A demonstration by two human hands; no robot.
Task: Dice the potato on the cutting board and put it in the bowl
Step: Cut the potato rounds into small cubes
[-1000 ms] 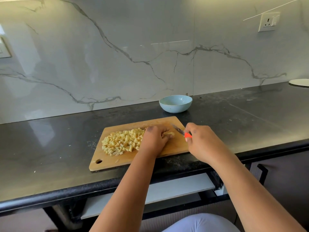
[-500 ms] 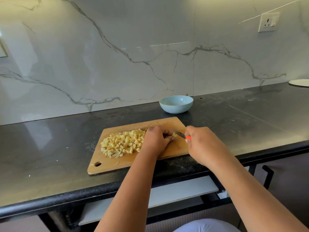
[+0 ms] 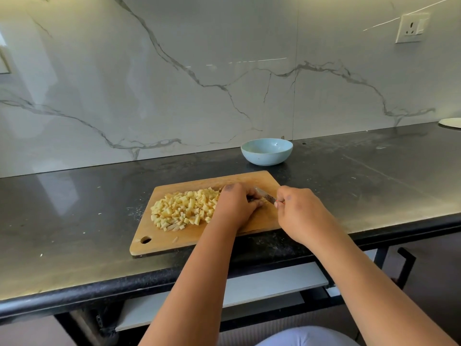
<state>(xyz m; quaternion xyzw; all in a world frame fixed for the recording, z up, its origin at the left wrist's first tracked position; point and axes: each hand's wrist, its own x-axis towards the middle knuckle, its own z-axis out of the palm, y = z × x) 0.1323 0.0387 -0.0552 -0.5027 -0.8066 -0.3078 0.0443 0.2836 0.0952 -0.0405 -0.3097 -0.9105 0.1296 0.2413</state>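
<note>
While we look down from the head camera, nearest things come first:

Forearms: both of our bare forearms reach up from the lower edge and angle inward over the worktop's front lip towards the cutting board.

Right hand: our right hand (image 3: 300,213) sits at the board's right edge, knuckles up, fingers clenched round the red handle of a knife (image 3: 265,196); only a sliver of that handle shows. The blade points left and away, towards the other hand.

Left hand: our left hand (image 3: 234,206) lies palm down on the board's right half, fingers curled over the last piece of potato (image 3: 260,203). Only a scrap of that piece peeps out beside the blade, and we cannot tell its shape.

Diced potato: a heap of pale yellow cubes, the diced potato (image 3: 183,211), lies on the board's middle, touching the left hand's outer side.

Cutting board: the wooden cutting board (image 3: 174,242) lies flat near the worktop's front edge, its hanging hole at the near left corner.

Worktop: the dark worktop (image 3: 74,221) carries the board and everything beyond it.

Bowl: a light blue bowl (image 3: 266,151) stands upright behind the board's far right corner, apart from it, near the wall; no potato shows inside.

Wall: a veined marble wall (image 3: 199,83) rises behind, with a socket (image 3: 411,28) at upper right.
</note>
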